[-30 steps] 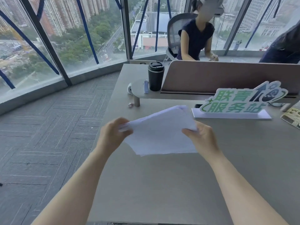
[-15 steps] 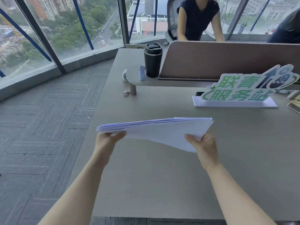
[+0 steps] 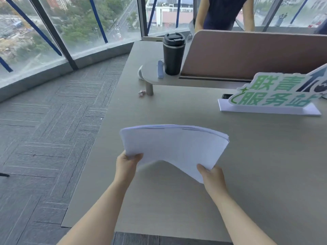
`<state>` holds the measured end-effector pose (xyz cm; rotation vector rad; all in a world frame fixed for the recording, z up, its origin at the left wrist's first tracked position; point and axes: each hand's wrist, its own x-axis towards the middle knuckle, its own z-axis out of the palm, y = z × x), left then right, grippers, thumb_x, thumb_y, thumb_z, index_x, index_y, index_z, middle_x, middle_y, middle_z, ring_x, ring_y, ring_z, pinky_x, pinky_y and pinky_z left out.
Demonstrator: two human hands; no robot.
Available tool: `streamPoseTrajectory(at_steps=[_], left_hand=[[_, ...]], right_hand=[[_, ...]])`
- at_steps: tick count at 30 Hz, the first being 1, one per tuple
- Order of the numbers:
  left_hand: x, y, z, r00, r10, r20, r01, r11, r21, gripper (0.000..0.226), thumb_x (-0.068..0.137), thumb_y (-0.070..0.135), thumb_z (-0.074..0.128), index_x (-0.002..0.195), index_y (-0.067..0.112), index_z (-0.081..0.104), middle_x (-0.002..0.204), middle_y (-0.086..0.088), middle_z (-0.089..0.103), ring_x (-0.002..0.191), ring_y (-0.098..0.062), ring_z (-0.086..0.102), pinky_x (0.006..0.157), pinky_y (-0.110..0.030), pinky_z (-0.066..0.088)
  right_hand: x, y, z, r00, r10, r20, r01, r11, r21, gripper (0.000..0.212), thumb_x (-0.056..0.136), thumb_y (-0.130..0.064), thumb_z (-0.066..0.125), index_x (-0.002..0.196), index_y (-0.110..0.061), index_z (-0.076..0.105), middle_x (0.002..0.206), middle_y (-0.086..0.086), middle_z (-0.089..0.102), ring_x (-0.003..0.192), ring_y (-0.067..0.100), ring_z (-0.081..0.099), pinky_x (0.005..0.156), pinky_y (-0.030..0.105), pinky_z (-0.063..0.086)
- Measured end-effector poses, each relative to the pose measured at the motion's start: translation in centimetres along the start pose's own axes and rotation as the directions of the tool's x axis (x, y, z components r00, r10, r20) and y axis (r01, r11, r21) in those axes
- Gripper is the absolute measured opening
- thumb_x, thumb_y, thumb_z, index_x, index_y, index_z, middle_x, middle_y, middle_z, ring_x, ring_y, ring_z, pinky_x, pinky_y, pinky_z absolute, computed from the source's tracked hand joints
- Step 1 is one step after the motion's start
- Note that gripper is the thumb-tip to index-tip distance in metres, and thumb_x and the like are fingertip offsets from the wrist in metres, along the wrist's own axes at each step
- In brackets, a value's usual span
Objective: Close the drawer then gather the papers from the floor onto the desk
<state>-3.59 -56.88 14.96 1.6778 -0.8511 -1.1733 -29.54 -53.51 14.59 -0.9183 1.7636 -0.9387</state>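
A stack of white papers (image 3: 174, 147) is held above the desk (image 3: 265, 156), near its left edge. The left hand (image 3: 127, 165) pinches the near left corner and the right hand (image 3: 212, 175) pinches the near right corner. The stack's long axis runs left to right, its far edge fanned, its near edge bowed upward between the hands; it may not touch the desk. At the far left corner a black travel mug (image 3: 173, 53) stands on a raised shelf (image 3: 164, 79). A green-lettered sign (image 3: 276, 93) stands toward the right. Grey carpet (image 3: 44, 129) meets floor-length windows (image 3: 70, 23).
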Motion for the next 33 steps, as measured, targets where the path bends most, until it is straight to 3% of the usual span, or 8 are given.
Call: streamPoseTrajectory(at_steps=[5,10,15,18,23,28,30,33], left_hand=[[3.6,2.6,-3.5,0.994,0.050,-0.094,-0.039,0.992,0.117,0.012,0.076,0.005,0.073,0.086,0.008,0.068,0.079,-0.003,0.068,0.071,-0.016,0.059,0.065,-0.029,0.046],[9.0,3.4,-7.8,0.980,0.055,-0.192,0.003,0.957,0.292,0.019,0.074,0.008,0.072,0.090,0.003,0.064,0.082,-0.007,0.064,0.074,-0.025,0.060,0.063,-0.033,0.046],[14.1,1.6,-10.0,0.984,0.023,-0.175,0.054,0.903,0.427,0.017,0.076,0.016,0.070,0.089,0.009,0.061,0.087,-0.007,0.064,0.082,-0.027,0.060,0.069,-0.032,0.042],[16.4,0.5,-10.3,0.987,0.019,-0.162,0.057,0.890,0.452,0.024,0.078,0.017,0.068,0.098,0.005,0.064,0.094,-0.010,0.065,0.088,-0.030,0.062,0.073,-0.034,0.044],[18.2,-0.8,-10.3,0.985,0.027,-0.169,0.076,0.818,0.570,0.031,0.078,0.024,0.066,0.105,0.008,0.064,0.107,-0.012,0.069,0.099,-0.031,0.062,0.075,-0.032,0.043],[17.9,-2.4,-9.6,0.962,0.087,-0.258,0.108,0.749,0.654,0.051,0.078,0.032,0.067,0.124,0.011,0.057,0.127,-0.016,0.055,0.119,-0.037,0.049,0.096,-0.044,0.043],[17.3,-2.0,-9.5,0.946,0.132,-0.295,0.111,0.724,0.680,0.054,0.084,0.034,0.065,0.132,0.012,0.052,0.133,-0.018,0.049,0.124,-0.038,0.043,0.101,-0.048,0.037],[14.8,-1.7,-9.8,0.930,0.200,-0.310,0.026,0.803,0.596,0.046,0.090,0.031,0.056,0.131,0.010,0.053,0.132,-0.018,0.052,0.121,-0.038,0.043,0.102,-0.045,0.033]], right_hand=[[2.8,-4.7,3.6,0.991,-0.134,0.028,0.136,0.987,-0.088,0.007,0.087,-0.012,0.059,0.090,-0.013,0.066,0.079,-0.005,0.067,0.072,0.012,0.061,0.060,0.018,0.044],[6.6,-6.6,10.0,0.990,-0.058,0.128,0.078,0.985,-0.154,0.010,0.084,-0.011,0.061,0.092,-0.013,0.066,0.089,0.006,0.069,0.086,0.029,0.065,0.072,0.032,0.047],[9.2,-6.0,14.9,0.993,-0.008,0.120,0.033,0.978,-0.205,0.024,0.084,-0.010,0.061,0.106,-0.003,0.067,0.102,0.013,0.070,0.093,0.030,0.066,0.078,0.033,0.050],[10.6,-5.7,16.5,0.996,0.004,0.091,0.017,0.974,-0.228,0.023,0.080,-0.014,0.061,0.101,-0.006,0.066,0.103,0.013,0.072,0.094,0.032,0.067,0.085,0.042,0.054],[11.1,-5.0,17.0,0.999,0.027,0.031,-0.009,0.886,-0.463,0.018,0.083,-0.026,0.058,0.093,-0.012,0.058,0.092,0.005,0.066,0.077,0.028,0.060,0.061,0.031,0.043],[10.6,-4.5,16.8,0.990,0.033,-0.138,-0.121,0.699,-0.705,0.052,0.077,-0.055,0.062,0.099,-0.012,0.043,0.086,0.005,0.058,0.075,0.031,0.058,0.054,0.032,0.036],[10.1,-5.2,16.6,0.987,0.023,-0.161,-0.128,0.720,-0.682,0.053,0.082,-0.059,0.055,0.099,-0.010,0.042,0.086,0.006,0.057,0.073,0.031,0.057,0.054,0.032,0.035],[8.4,-4.8,15.2,0.986,0.057,-0.155,-0.130,0.847,-0.515,0.040,0.090,-0.050,0.044,0.093,-0.010,0.045,0.075,0.004,0.055,0.065,0.028,0.053,0.058,0.034,0.036]])
